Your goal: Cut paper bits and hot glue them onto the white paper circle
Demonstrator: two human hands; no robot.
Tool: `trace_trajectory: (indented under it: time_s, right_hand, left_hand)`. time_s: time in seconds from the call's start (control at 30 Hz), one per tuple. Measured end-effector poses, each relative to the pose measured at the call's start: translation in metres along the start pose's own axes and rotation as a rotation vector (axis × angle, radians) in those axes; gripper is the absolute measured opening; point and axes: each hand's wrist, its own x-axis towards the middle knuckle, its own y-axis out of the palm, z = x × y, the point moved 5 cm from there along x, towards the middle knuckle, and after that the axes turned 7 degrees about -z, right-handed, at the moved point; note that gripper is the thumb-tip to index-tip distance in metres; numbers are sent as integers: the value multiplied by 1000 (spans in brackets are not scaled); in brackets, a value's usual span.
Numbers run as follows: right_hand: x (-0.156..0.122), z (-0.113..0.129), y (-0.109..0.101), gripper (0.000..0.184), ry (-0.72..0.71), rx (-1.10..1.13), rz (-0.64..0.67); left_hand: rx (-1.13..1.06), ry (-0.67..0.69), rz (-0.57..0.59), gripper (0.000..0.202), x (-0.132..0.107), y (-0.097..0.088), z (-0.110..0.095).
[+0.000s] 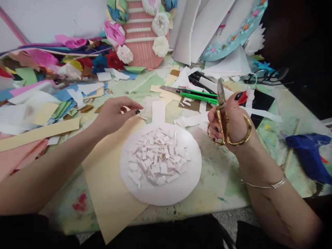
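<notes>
A white paddle-shaped board (190,173) lies on the table, its short handle pointing away from me. Many small cut white pieces (155,162) are heaped on its round part. My left hand (116,112) hovers left of the handle, fingers stretched out and holding nothing. In my right hand (234,121) are gold-handled scissors (221,98), held upright with the blades pointing up, to the right of the board. Partly under the board is a sheet of cream paper (109,183).
A green utility knife (198,96) lies behind the board among paper scraps. At right are a blue glue gun (308,152) and eyeglasses (269,76). Coloured paper scraps (38,93) pile up at left. A pink flower-trimmed panel (142,45) stands at the back.
</notes>
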Motion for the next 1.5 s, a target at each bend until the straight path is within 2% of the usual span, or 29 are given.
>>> trace_trajectory:
  time_s: [0.1,0.2,0.3,0.4,0.5,0.67,0.73,0.83,1.03,1.2,1.5]
  right_hand:
    - [-2,1,0,65,-22,2,-9]
    - [-1,0,0,65,-33,-9,-2]
    - [0,-1,-1,64,-7,-34,-15]
    - [1,-1,-1,63,9,-44,-27]
    - [-1,1,0,64,-20,-27,-24]
    - [-2,2,1,66,-45,-9,13]
    - [-1,1,1,67,-49,-11,17]
    - [-2,2,1,68,-51,-24,10]
    - [-4,4,2,66,-42,-47,16]
    - [-4,3,0,67,-31,-52,16]
    - [-5,5,1,65,-57,-24,28]
  left_hand:
    - [52,49,67,23,-1,5,16]
    - [114,163,115,25,-7,16,19]
    - [185,267,64,26,-9,23,17]
    - [201,292,34,27,-9,23,14]
    - [145,293,36,24,-10,17,-1]
    - [-20,313,108,18,-23,10,-55]
    - [-19,317,137,18,-28,13,-73]
    - [3,323,163,14,-34,22,-87]
    - [74,413,203,22,-44,39,-94]
    - [147,478,186,25,-49,39,-97]
    - [19,483,254,29,-51,37,-94]
